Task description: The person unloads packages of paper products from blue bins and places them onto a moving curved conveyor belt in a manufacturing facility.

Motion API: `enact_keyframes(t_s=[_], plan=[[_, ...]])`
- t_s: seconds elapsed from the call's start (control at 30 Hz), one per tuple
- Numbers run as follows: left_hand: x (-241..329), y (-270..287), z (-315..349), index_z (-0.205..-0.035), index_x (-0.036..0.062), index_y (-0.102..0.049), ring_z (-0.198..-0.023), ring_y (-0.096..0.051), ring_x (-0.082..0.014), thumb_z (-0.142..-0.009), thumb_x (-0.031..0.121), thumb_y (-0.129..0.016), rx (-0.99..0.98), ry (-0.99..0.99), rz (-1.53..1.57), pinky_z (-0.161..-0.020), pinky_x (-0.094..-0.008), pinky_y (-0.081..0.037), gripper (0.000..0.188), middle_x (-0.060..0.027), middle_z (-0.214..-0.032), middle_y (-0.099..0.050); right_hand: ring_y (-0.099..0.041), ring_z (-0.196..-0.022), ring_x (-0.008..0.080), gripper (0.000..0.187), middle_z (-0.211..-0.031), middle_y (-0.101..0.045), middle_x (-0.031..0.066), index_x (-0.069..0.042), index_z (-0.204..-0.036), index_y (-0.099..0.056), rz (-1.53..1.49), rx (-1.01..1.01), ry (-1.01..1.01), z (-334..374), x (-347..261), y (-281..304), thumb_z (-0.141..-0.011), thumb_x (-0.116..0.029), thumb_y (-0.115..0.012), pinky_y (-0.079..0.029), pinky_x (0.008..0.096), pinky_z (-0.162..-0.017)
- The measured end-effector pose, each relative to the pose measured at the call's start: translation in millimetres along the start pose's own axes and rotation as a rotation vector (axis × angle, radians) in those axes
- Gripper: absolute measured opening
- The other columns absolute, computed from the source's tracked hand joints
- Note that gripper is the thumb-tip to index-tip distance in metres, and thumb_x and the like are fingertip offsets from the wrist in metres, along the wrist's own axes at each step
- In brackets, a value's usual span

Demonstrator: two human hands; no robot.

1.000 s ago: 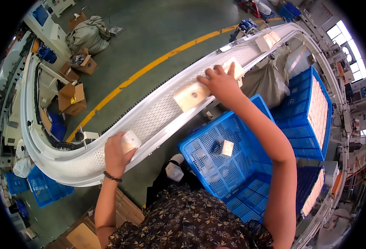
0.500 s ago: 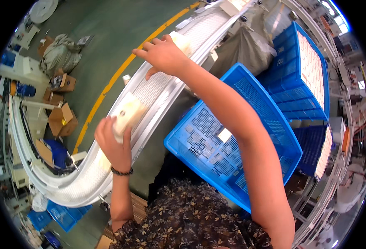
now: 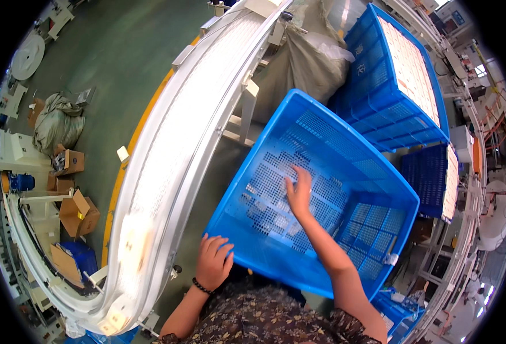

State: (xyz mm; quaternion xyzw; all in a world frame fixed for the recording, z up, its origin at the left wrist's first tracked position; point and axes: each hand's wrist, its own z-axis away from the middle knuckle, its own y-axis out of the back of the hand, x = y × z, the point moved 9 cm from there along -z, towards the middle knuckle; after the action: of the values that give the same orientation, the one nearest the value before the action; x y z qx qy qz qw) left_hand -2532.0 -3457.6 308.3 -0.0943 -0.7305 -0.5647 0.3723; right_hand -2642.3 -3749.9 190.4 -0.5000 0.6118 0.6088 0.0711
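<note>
My left hand (image 3: 214, 264) has its fingers curled over the near left rim of a large blue perforated plastic crate (image 3: 321, 112). A dark beaded bracelet (image 3: 202, 286) circles that wrist. Deep inside the same crate, my right hand (image 3: 300, 192) reaches over the mesh floor. Its thumb and forefinger stand apart, and nothing shows between them; the other fingers are partly hidden. To the left, a curved white conveyor (image 3: 175, 103) carries a pale flat piece (image 3: 133, 243), blurred by glare. Another pale piece with dark spots (image 3: 116, 316) lies lower on the bend.
A taller blue crate (image 3: 373, 109) packed with pale pieces stands at the far right, beside a dark blue crate (image 3: 428, 178). A grey-green sack (image 3: 304, 63) sits between conveyor and crates. Across the floor are cardboard boxes (image 3: 78, 215) and another sack (image 3: 59, 123).
Both hands have left the conveyor: the left has come to the crate rim, the right down into the crate. The small pale piece on the crate floor no longer shows. The view has shifted.
</note>
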Motion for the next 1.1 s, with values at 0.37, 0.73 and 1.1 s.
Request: enact_keyframes(t_s=[0.37, 0.73, 1.1], plan=[[-24, -69, 3, -0.09, 0.0183, -0.076, -0.08, -0.062, -0.0154, -0.073, 0.019, -0.062, -0.009, 0.022, -0.377, -0.093, -0.0384, -0.037, 0.023, 0.0038, -0.09, -0.071, -0.05, -0.127, 0.0479, 0.136, -0.143, -0.04, 0.0398, -0.005, -0.157, 0.015, 0.202, -0.268, -1.185, 163, 367, -138, -0.073, -0.04, -0.086, -0.044, 0.0476, -0.106], [-10, -45, 1, -0.148, -0.0026, -0.034, -0.124, -0.053, -0.0404, -0.082, 0.038, -0.081, 0.106, 0.384, 0.296, -0.107, -0.047, -0.041, 0.091, -0.0245, -0.142, -0.048, -0.045, -0.135, 0.0294, 0.091, -0.147, -0.042, 0.016, -0.003, -0.154, -0.019, -0.827, -0.516, -0.493, 154, 42, -64, -0.083, -0.011, -0.075, -0.041, 0.0409, -0.11], [-4, 258, 13, -0.139, 0.0029, -0.05, -0.112, -0.055, -0.0406, -0.064, 0.017, -0.087, 0.59, 0.212, -0.334, -0.097, -0.05, -0.043, 0.085, -0.0201, -0.126, -0.058, -0.044, -0.134, 0.0411, 0.059, -0.146, -0.044, 0.0188, -0.009, -0.142, -0.049, 0.008, -0.746, 0.241, 160, -197, 71, -0.091, -0.023, -0.073, -0.042, 0.0475, -0.109]])
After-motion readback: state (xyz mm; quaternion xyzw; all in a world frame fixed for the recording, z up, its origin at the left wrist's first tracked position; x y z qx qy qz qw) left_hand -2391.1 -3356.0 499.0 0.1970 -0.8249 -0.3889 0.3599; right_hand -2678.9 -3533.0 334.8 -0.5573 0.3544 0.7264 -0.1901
